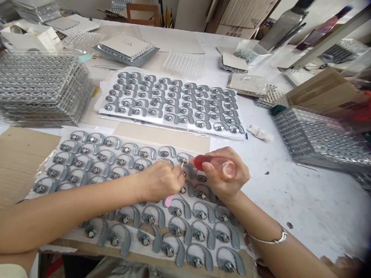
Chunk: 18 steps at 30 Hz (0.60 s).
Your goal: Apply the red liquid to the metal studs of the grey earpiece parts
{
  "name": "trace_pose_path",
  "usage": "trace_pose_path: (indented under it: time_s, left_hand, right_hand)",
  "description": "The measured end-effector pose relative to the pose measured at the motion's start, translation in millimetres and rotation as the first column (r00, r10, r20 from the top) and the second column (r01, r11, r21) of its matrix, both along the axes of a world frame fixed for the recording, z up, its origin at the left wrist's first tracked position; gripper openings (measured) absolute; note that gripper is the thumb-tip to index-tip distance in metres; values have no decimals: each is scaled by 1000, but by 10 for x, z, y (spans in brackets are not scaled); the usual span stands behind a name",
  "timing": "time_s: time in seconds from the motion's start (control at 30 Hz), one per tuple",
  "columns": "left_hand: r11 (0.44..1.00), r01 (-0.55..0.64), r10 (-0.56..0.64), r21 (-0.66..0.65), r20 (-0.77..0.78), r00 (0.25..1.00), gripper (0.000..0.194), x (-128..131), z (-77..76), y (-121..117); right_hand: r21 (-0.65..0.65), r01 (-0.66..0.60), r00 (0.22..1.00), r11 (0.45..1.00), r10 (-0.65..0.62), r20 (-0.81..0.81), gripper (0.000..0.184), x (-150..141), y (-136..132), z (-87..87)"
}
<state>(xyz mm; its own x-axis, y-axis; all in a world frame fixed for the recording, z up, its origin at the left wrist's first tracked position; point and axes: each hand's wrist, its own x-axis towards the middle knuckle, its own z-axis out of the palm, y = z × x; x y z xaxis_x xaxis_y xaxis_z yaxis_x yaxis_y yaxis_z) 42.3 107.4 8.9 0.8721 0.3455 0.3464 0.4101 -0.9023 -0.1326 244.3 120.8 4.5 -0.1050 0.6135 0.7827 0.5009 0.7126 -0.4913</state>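
My left hand [164,179] is closed around a thin pointed tool [182,164]; its light tip shows above the fingers. A pink flat piece [169,200] sticks out below that hand; whether it belongs to the tool I cannot tell. My right hand [228,173] is wrapped round a small translucent squeeze bottle [220,166], whose red end points left. Both tips meet near a grey hook-shaped piece [183,157] with a shiny faceted stone. Rows of similar grey hook-shaped pieces [145,235] lie on the white-covered board [116,189] under my hands, which hide some of them.
Behind lies a second board [101,112] of similar pieces. Stacked clear trays [37,85] stand at left, more trays [324,135] at right beside a cardboard box [324,88]. A cardboard sheet [26,162] is at left; a crumpled tissue [261,133] lies at right.
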Motion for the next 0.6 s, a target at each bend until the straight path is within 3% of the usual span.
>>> trace_pose_path:
  time_s: [0.17, 0.6]
  left_hand:
    - [998, 7, -6, -65, 13, 1000, 16, -8, 15, 24]
    - [1000, -6, 6, -18, 52, 999, 15, -7, 3, 21]
  right_hand:
    - [48, 34, 999, 998, -33, -22, 17, 36, 3, -10]
    - [-23, 22, 1000, 999, -23, -2, 20, 19, 23, -51]
